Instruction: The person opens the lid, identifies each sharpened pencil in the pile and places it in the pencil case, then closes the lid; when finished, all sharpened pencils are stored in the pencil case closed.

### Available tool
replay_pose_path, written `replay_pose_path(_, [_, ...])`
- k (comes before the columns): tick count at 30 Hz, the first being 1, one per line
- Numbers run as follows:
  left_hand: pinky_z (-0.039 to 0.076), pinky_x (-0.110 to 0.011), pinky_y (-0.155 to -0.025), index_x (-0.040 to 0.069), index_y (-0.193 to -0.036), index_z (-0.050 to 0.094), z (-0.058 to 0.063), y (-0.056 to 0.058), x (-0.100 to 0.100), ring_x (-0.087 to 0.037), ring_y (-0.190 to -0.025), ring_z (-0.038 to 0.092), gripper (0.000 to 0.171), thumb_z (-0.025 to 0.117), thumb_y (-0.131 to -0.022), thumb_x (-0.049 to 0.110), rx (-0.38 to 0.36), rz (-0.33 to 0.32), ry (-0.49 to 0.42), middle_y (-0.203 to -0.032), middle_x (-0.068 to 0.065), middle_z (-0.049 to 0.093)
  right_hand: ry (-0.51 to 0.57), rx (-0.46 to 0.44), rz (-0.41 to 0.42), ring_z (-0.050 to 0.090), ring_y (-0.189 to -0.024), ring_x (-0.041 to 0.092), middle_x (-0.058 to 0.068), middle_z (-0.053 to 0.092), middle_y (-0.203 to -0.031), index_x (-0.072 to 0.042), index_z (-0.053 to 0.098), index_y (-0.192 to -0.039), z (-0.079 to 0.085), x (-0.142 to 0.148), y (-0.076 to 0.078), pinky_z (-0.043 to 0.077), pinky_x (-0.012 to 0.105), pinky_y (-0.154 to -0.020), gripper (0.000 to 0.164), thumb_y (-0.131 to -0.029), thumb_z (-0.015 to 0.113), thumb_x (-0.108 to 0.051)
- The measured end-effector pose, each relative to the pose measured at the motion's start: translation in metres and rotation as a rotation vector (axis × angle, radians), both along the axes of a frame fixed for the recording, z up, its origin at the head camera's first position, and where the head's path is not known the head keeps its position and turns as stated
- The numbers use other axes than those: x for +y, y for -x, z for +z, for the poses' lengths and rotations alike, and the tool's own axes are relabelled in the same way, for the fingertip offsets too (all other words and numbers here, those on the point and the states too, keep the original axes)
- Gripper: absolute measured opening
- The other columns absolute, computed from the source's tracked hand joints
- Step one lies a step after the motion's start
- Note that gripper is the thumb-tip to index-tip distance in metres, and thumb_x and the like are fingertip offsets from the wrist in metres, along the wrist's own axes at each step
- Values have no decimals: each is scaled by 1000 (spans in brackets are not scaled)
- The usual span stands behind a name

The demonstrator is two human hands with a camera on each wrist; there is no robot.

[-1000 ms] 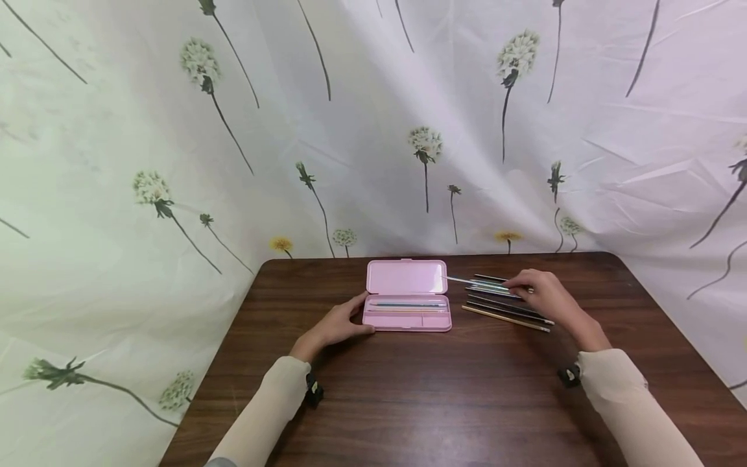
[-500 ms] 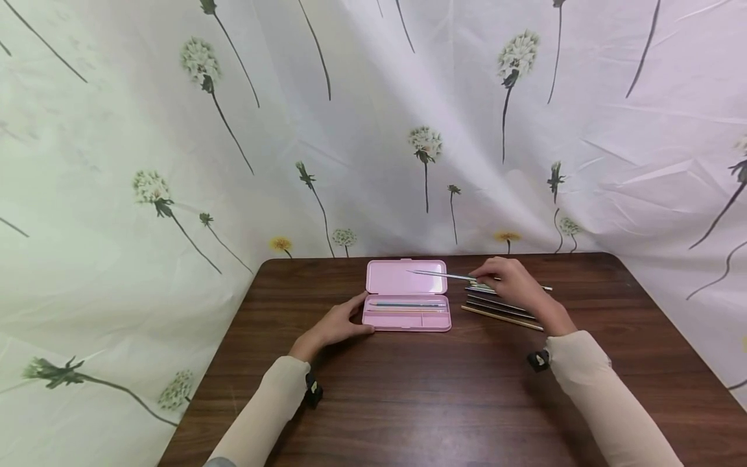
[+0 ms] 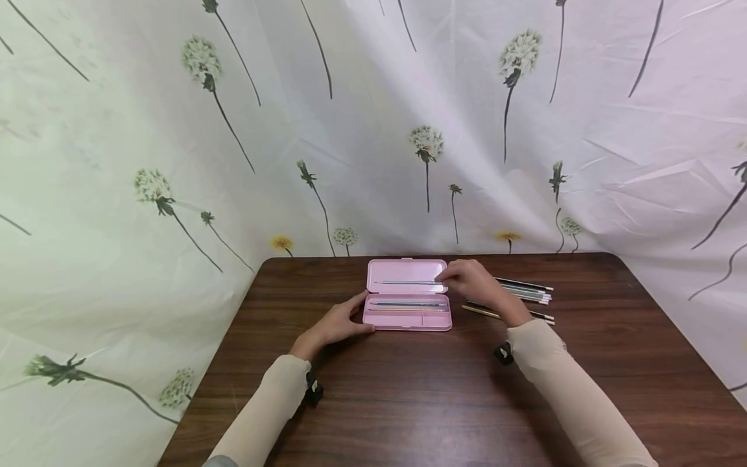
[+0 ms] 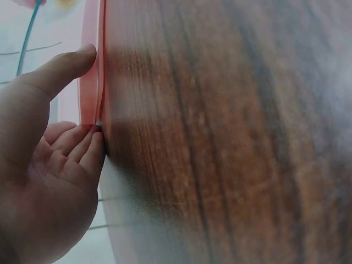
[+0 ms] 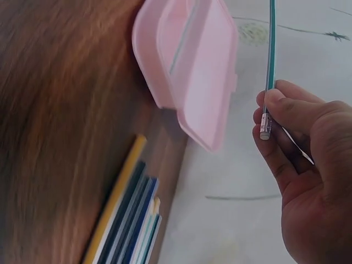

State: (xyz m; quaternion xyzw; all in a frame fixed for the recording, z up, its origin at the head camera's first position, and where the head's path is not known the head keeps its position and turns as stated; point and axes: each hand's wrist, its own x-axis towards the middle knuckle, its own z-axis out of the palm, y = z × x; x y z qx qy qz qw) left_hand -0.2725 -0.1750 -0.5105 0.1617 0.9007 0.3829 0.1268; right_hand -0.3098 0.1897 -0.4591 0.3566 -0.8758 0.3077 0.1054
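Observation:
A pink pencil case lies open on the table, lid tipped back; a few pencils rest in its rear compartment. My left hand holds the left end of the case. In the left wrist view its thumb presses the front wall, with the fingers at the end wall. My right hand pinches a teal pencil near its eraser end, between thumb and fingers. That pencil hangs in front of the lid, roughly level, pointing left. Beyond the right hand lie several pencils, partly hidden by the hand and forearm.
The dark wooden table reaches back to a white curtain printed with dandelions. A yellow pencil lies nearest the front of the loose pencils, right of the case. Each wrist wears a small black camera.
My right hand has lifted the teal pencil off the loose ones and moved left, bringing it in front of the lid. The left hand and the case have stayed still.

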Motion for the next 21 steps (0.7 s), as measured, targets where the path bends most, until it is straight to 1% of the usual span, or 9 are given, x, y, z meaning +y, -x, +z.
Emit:
replay_pose_path(4, [37, -53, -127, 21, -170, 31, 0, 0, 0, -32, -157, 42, 92, 82, -95, 35, 4, 1, 2, -171, -13, 41, -31, -31, -2, 74, -92, 22, 8, 81, -101, -4, 85, -104, -9, -13, 4, 61, 41, -82, 17, -94, 75, 5])
replay_pose_path(9, [36, -53, -127, 20, -170, 31, 0, -1, 0, -32, -157, 41, 92, 82, -95, 33, 0, -1, -7, -171, -13, 40, -67, -69, -11, 75, -94, 21, 6, 82, -101, -7, 86, -102, -19, -24, 6, 61, 43, -86, 20, -94, 73, 6])
replay_pose_path(15, [36, -53, -127, 20, -170, 31, 2, -1, 1, -31, -157, 41, 91, 82, -95, 33, -8, 1, -9, -171, -12, 39, -93, -82, 4, 76, -96, 22, 6, 82, -100, -7, 86, -99, -31, -29, 8, 61, 44, -88, 18, -94, 73, 5])
replay_pose_path(21, [36, -53, -127, 18, -170, 31, 2, -2, 1, -32, -157, 42, 92, 82, -95, 32, -2, 0, -5, -171, -13, 40, -114, -121, -13, 75, -96, 20, 4, 82, -100, -8, 86, -99, -42, -31, 8, 61, 43, -89, 16, -94, 75, 3])
